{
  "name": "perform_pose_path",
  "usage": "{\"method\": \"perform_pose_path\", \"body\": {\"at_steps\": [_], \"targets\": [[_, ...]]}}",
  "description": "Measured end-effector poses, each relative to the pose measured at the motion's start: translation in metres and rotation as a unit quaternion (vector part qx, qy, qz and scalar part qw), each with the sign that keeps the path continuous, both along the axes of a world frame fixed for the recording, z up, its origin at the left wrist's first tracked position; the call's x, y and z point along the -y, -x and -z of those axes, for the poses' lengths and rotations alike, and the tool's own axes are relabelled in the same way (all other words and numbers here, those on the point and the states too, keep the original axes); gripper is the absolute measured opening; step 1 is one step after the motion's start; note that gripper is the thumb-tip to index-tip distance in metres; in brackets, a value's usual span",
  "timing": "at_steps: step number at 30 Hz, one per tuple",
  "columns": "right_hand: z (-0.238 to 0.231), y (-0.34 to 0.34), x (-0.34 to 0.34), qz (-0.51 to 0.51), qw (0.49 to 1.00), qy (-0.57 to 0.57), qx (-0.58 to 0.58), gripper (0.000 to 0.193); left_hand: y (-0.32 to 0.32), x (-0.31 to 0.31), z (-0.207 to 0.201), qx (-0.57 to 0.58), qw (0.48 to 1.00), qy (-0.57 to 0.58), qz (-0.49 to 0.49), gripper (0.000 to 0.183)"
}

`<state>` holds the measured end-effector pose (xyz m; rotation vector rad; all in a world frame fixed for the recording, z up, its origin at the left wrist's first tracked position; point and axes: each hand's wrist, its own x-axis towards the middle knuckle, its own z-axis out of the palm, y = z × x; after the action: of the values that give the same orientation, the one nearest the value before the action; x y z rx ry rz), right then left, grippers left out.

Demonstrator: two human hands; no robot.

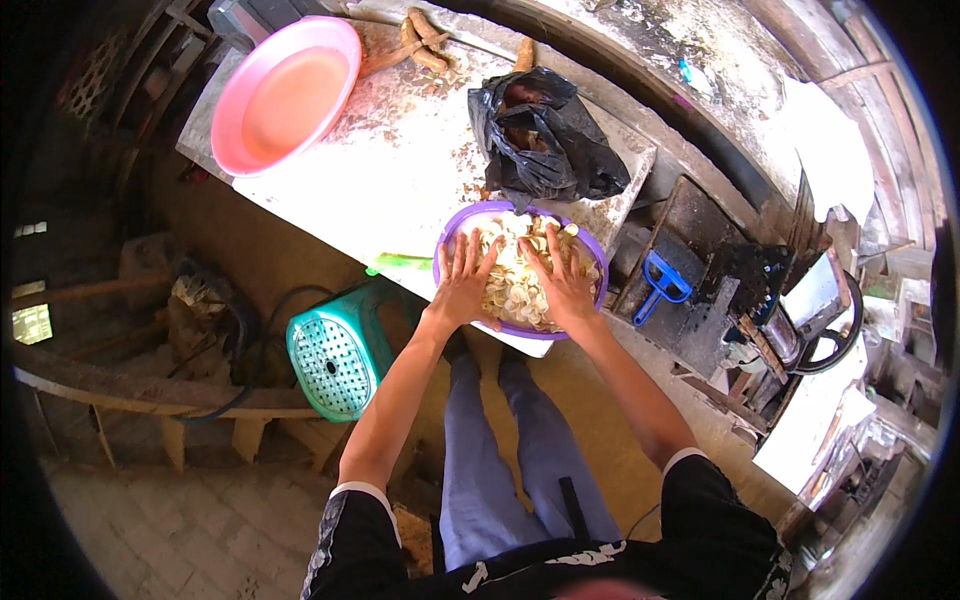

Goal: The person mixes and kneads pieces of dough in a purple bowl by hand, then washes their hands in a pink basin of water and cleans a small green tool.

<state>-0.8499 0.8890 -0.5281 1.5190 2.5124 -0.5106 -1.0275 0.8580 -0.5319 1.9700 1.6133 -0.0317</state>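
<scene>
A purple basin [600, 250] full of thin, pale round slices [518, 285], which look like cassava, sits at the near edge of the table. My left hand [463, 285] rests on the left side of the heap, palm down with its fingers spread. On the right side of the heap lies my right hand [562, 285], fingers also apart. Neither hand grips anything. Just left of the basin, a bright green handle [403, 261] lies at the table's edge; what it belongs to is hard to make out. Behind the basin slumps an open black plastic bag [545, 140], its contents mostly hidden.
A pink basin [290, 100] holding cloudy liquid stands at the table's far left. Brown roots [425, 42] lie along the back. Left of my legs is a green plastic stool [335, 365]. A blue dustpan-like tool [662, 285] lies to the right, near a clutter of boards.
</scene>
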Motion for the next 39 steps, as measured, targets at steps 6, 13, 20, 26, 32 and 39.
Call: {"method": "perform_pose_path", "body": {"at_steps": [6, 13, 20, 26, 32, 39], "targets": [[0.022, 0.005, -0.004, -0.002, 0.998, -0.042, -0.047, 0.086, -0.009, 0.005, 0.024, -0.037, 0.998, -0.051, -0.012, 0.092], [0.013, 0.014, -0.011, 0.053, 0.995, 0.022, -0.082, 0.07, -0.026, -0.014, 0.015, -0.079, 0.992, -0.041, -0.084, 0.084], [0.022, 0.009, -0.008, 0.058, 0.994, 0.01, -0.095, 0.062, -0.025, -0.008, 0.019, -0.003, 0.991, -0.085, -0.103, 0.075], [0.011, -0.002, -0.011, 0.058, 0.983, 0.01, -0.173, 0.055, -0.016, -0.002, 0.017, 0.06, 0.991, -0.113, -0.027, 0.072], [-0.01, -0.006, -0.002, 0.065, 0.968, 0.013, -0.241, 0.056, -0.013, 0.001, -0.006, 0.112, 0.985, -0.123, -0.036, 0.053], [-0.037, -0.017, 0.0, 0.039, 0.971, 0.018, -0.235, 0.062, -0.011, -0.007, -0.037, 0.117, 0.988, -0.088, -0.044, 0.044]]}}
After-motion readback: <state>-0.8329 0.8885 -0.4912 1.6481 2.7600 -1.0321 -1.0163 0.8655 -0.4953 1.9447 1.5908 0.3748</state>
